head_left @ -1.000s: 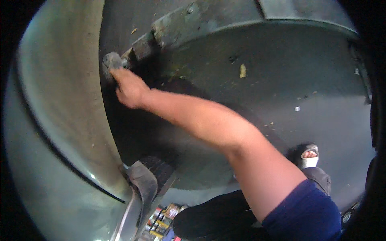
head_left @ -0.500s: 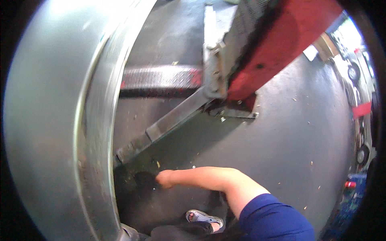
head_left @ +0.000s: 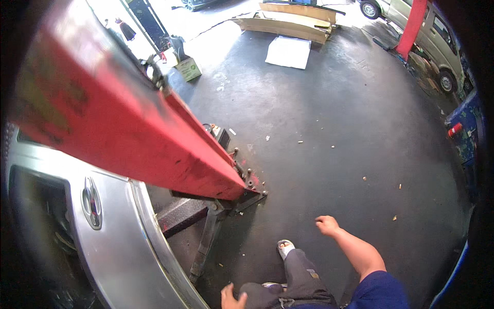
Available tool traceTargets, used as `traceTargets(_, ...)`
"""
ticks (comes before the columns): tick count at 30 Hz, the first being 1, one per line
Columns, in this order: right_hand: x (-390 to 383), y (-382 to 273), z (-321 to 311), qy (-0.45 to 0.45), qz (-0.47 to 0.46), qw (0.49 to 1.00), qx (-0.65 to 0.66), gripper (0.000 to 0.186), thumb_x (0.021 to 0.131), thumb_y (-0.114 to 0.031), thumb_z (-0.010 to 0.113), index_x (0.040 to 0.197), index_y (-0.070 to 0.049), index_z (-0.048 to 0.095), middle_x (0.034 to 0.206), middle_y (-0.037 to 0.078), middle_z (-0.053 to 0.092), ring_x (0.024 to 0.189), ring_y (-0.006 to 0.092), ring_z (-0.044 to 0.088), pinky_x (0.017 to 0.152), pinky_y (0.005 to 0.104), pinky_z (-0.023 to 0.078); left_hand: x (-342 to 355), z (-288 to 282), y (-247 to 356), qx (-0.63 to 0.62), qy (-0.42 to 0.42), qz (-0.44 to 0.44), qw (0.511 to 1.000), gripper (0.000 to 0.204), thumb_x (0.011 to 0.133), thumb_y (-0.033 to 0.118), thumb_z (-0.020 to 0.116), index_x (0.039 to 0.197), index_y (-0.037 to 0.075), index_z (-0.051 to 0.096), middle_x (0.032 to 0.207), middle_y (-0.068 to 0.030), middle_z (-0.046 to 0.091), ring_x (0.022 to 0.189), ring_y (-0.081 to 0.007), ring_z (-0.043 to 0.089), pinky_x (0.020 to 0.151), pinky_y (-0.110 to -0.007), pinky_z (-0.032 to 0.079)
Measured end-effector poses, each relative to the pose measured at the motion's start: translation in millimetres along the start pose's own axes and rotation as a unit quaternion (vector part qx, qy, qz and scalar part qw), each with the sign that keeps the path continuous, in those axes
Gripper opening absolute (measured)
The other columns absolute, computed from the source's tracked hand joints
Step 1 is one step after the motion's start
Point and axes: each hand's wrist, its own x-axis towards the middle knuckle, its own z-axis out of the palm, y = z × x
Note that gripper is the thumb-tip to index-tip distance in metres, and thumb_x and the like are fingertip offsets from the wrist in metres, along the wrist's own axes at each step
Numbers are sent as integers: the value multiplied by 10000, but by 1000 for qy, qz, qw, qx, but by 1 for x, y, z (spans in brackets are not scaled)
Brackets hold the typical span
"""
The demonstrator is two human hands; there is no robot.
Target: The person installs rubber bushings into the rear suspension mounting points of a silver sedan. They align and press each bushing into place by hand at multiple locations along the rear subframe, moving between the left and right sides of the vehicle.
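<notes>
Low in the head view, my right hand (head_left: pixel 328 225) hangs over the dark floor, fingers loosely bent, with nothing visible in them. My left hand (head_left: pixel 231 297) is at the bottom edge, thumb and fingers apart, near the silver car's door (head_left: pixel 123 237). Its handle (head_left: pixel 91 203) faces me. A red lift column (head_left: pixel 139 134) stands beside the car, bolted to the floor at its base, with a steel swing arm (head_left: pixel 206 242) reaching toward the car's underside. My sandaled foot (head_left: pixel 284 248) is on the floor.
Flat cardboard (head_left: pixel 278 26) and a white sheet (head_left: pixel 287 51) lie at the back, near a green box (head_left: pixel 188 69). A beige van (head_left: pixel 432 46) stands beside another red column (head_left: pixel 411 28) at right. Small scraps (head_left: pixel 395 218) dot the dark floor (head_left: pixel 350 134).
My view has lifted and swung from the car's underside to the column and open workshop. My right hand has left the lift arm's pad beside the car; my left hand has come into view.
</notes>
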Motion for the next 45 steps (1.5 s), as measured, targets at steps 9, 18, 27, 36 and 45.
traceTargets(9, -29, 79, -106, 47, 258, 905, 336, 228, 942, -181, 691, 1070, -52, 829, 884, 67, 788, 766, 170, 726, 699, 369, 574, 186, -57, 204, 16, -25, 34, 999, 582, 979, 360, 758, 1416, -9, 647, 1373, -242, 673, 1278, -394, 671, 1100, -461, 533)
traceTargets(18, 175, -34, -266, -32, 292, 901, 318, 348, 1096, -158, 629, 1409, -17, 687, 1160, 134, 796, 925, 223, 762, 775, 372, 608, 465, -2, 449, 111, -186, 197, 956, 606, 1012, 464, 692, 1445, 45, 625, 1382, -243, 674, 1313, -412, 645, 1103, -498, 526)
traceTargets(27, 404, -106, -494, 59, 277, 907, 312, 307, 1087, -184, 619, 1336, -25, 701, 1021, 120, 800, 812, 207, 748, 692, 362, 588, 624, -149, 629, -14, -75, 155, 985, 607, 1033, 474, 664, 1449, 34, 633, 1424, -214, 672, 1343, -376, 637, 1136, -464, 509)
traceTargets(36, 723, -240, -607, -107, 211, 968, 84, 242, 1047, -200, 629, 1178, -59, 776, 884, 69, 780, 674, 179, 681, 542, 362, 494, 779, -217, 627, -134, 138, -107, 975, 549, 1019, 404, 714, 1405, 18, 652, 1436, -225, 671, 1345, -365, 641, 1141, -473, 507)
traceTargets(45, 1046, -605, -673, -121, -35, 991, 49, 300, 1074, -177, 621, 1291, 12, 705, 959, 118, 765, 712, 179, 682, 605, 308, 528, 912, -270, 649, -224, 169, -203, 938, 524, 990, 420, 738, 1355, 46, 692, 1293, -186, 744, 1221, -368, 707, 1065, -467, 555)
